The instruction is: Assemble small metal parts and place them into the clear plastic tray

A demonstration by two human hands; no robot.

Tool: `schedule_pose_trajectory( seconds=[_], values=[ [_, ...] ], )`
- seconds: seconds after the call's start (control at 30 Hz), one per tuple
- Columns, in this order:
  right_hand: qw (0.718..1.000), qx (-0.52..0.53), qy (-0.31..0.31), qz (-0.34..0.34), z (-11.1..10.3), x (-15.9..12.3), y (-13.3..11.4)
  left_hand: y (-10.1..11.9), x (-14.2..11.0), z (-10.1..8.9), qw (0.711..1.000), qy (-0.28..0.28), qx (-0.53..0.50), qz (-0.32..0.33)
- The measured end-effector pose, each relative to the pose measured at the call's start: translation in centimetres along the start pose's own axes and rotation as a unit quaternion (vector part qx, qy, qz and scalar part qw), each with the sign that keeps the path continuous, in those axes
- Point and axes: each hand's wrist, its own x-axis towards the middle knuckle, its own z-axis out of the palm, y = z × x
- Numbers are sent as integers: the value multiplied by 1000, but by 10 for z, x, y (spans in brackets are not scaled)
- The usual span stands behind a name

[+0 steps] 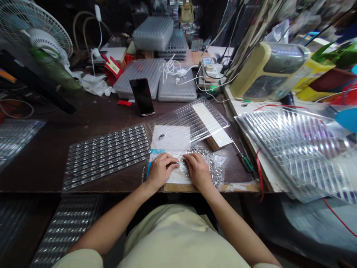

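My left hand [161, 170] is closed in a pinch over the white sheet [171, 137]; a small shiny metal part [176, 162] shows at its fingertips. Beside it, my right hand [199, 171] has its fingers drawn together at the left edge of a pile of small metal parts [214, 167] on clear plastic. What those fingers grip, if anything, is too small to see. One loose dark-and-silver piece [162, 136] lies on the sheet. To the left is a clear tray [107, 156] filled with rows of similar pieces.
A ridged clear tray [181, 117] and a white strip [213, 126] lie beyond the hands. A green-handled screwdriver [245, 160] rests at right, near stacked clear trays [292, 145]. A phone [142, 97] stands propped behind. A fan [41, 33] is at far left.
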Motion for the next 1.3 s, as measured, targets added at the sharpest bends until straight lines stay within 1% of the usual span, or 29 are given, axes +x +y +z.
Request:
schedule_pose_trajectory(
  seconds=[0.17,0.27,0.33,0.43,0.5,0.57,0.63,0.67,0.73,0.77,0.8,0.87,0.9,0.93,1.0,1.13,1.23,1.3],
  values=[
    [1000,24,15,1,-4,1,-1,1,0,1,1000,4,-24,-5],
    [999,43,17,3,-7,3,-6,-2,1,-9,999,38,-19,-4],
    [999,41,-2,7,-5,5,-13,-8,1,-22,996,75,41,-16],
    [999,17,-29,4,4,8,-22,-22,-3,-42,978,123,159,-49],
    [999,0,-33,-2,12,10,-27,-31,-8,-52,970,136,193,-65],
    [999,-11,-30,-4,18,10,-29,-36,-12,-57,969,137,190,-73],
    [999,-18,-27,-2,22,10,-29,-36,-13,-60,975,145,152,-77],
    [999,-20,-28,-2,22,10,-29,-35,-12,-61,979,151,114,-82],
    [999,-22,-33,-4,22,10,-28,-33,-9,-63,980,163,-8,-111],
    [999,-22,-36,-5,22,10,-28,-31,-6,-64,972,169,-86,-137],
    [999,-22,-38,-6,22,10,-28,-30,-3,-65,957,172,-166,-166],
    [999,-25,-40,-7,23,11,-29,-28,2,-67,912,175,-297,-221],
    [999,-27,-40,-7,24,11,-30,-28,3,-68,892,176,-340,-239],
    [999,-29,-41,-6,24,11,-30,-27,5,-69,879,175,-366,-251],
    [998,-37,-46,-7,23,11,-32,-26,6,-70,867,174,-386,-262],
    [995,-86,-43,-4,9,11,-28,-27,6,-72,870,178,-371,-273],
    [987,-151,-51,-7,-6,8,-17,-32,6,-72,885,178,-337,-267],
    [982,-174,-72,-19,-13,5,-11,-36,5,-71,907,172,-291,-251]
  ],
)
